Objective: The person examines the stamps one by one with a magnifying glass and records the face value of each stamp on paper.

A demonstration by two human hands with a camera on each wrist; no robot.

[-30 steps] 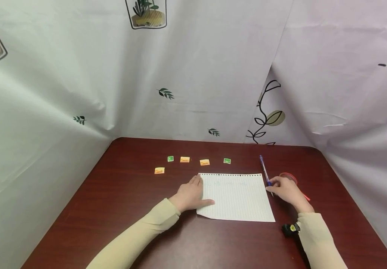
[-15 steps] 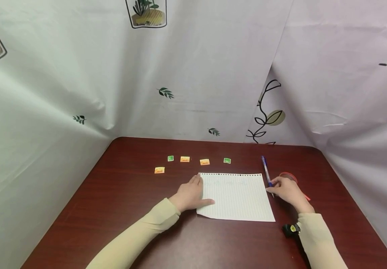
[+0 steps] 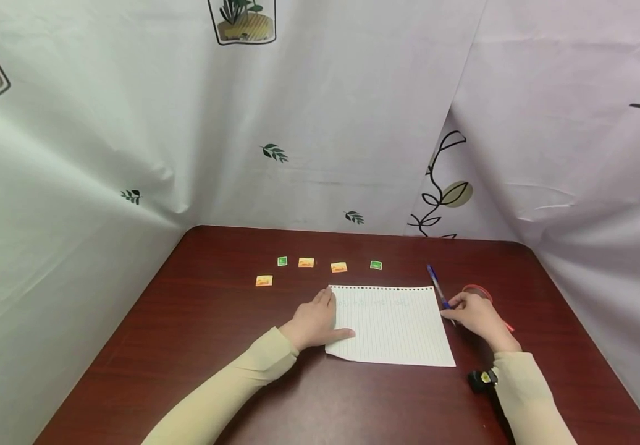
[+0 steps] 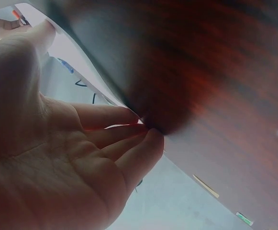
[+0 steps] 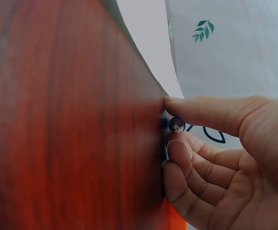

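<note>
A sheet of lined paper (image 3: 395, 327) with a perforated top edge lies mid-table, with faint handwriting near that edge. My left hand (image 3: 315, 321) rests on its left edge with straight fingers, thumb spread over the paper. Just off the right edge, my right hand (image 3: 472, 314) pinches a blue ballpoint pen (image 3: 437, 283) near its lower end, the upper end slanting away toward the back. In the right wrist view the pen (image 5: 176, 125) shows end-on between thumb and curled fingertips. A red ring-shaped thing (image 3: 481, 290) with a straight red end is partly hidden behind the right hand.
Behind the paper lie small orange cards (image 3: 306, 262) and small green cards (image 3: 375, 265), several in all, spread across the table (image 3: 231, 346). A black device (image 3: 481, 380) with a yellow mark sits at the right cuff. Printed white cloth (image 3: 325, 123) hangs behind the table.
The pen's upper end first swings slightly right, then back left and lower, while my right hand keeps its place. The left hand and paper stay still.
</note>
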